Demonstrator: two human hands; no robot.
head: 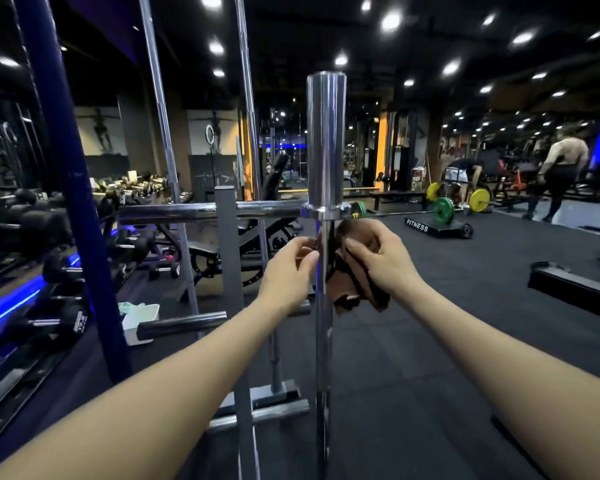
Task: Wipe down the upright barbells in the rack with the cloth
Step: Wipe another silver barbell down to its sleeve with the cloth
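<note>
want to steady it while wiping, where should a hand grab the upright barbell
Grip the thin shaft just below the collar, coming from the left, as the left hand does; the thick sleeve above looks too wide, and the cloth covers the right side.

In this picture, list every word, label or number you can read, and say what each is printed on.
"FITNESS": white letters on the black wheeled base on the floor, by the green plate.
Dumbbell end, lower left: white print, too blurred to read.
Dumbbell end further back: white marking, too small to read.
No text shows on the barbell or the cloth.
</note>
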